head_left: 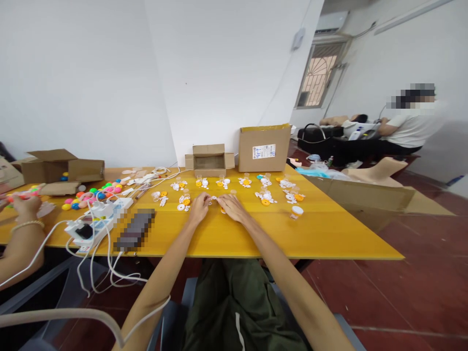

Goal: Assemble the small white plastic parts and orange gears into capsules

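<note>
My left hand point(201, 206) rests over the table with its fingers closed in a pinch. Close by on the right, my right hand point(231, 207) has its fingers drawn together and pointing down. Between the fingertips of both hands is a small white plastic piece point(214, 198), too small to make out in detail. A yellow part point(223, 210) peeks out beneath my right hand. Around the hands lie small piles of white plastic parts point(265, 196) with orange-yellow rings point(186, 202) and clear little cups point(221, 178). A clear jar with a white lid point(297, 212) stands to the right.
On the yellow table point(329, 239) are an open small carton point(209, 161), a closed box point(264, 148), a power strip point(106, 222) with cables, a blurred phone point(135, 230) and coloured balls point(91, 194). A co-worker's hand point(27, 207) works at left. Another person point(413, 119) sits at right.
</note>
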Tool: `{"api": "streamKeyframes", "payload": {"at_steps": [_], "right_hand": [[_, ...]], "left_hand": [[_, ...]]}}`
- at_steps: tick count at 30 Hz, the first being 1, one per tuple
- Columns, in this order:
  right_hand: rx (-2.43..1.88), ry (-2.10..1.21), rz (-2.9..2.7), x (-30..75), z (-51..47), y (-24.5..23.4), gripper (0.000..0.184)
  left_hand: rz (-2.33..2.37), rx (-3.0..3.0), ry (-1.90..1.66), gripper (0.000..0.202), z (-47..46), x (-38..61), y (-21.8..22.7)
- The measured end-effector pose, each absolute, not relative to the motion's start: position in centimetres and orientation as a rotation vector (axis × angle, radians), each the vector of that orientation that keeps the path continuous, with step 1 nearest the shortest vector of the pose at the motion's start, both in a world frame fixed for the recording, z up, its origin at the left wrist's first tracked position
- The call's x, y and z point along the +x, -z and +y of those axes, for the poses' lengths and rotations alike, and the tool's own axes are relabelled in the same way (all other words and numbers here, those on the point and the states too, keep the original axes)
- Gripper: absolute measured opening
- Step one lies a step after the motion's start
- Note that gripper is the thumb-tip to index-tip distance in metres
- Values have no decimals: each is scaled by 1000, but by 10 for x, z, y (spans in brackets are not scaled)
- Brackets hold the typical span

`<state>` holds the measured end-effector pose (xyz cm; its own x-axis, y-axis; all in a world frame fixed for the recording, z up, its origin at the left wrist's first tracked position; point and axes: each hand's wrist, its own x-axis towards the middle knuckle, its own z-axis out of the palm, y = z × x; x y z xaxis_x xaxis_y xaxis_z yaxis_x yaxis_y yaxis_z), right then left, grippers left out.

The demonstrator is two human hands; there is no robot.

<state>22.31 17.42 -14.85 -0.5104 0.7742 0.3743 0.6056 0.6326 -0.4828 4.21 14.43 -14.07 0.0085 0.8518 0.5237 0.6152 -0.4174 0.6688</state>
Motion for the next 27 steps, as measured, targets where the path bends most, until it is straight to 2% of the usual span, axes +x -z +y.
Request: {"api": "streamKeyframes", "payload": {"at_steps": [12,27], "right_hand": [[-1112,-361,-2308,220,172,148,42],[-869,-709,-1870,230,185,158,27]], "left_hand": [[1546,2010,-1305,14,145,41,142],[1461,2007,-1359,11,144,45,139]]}}
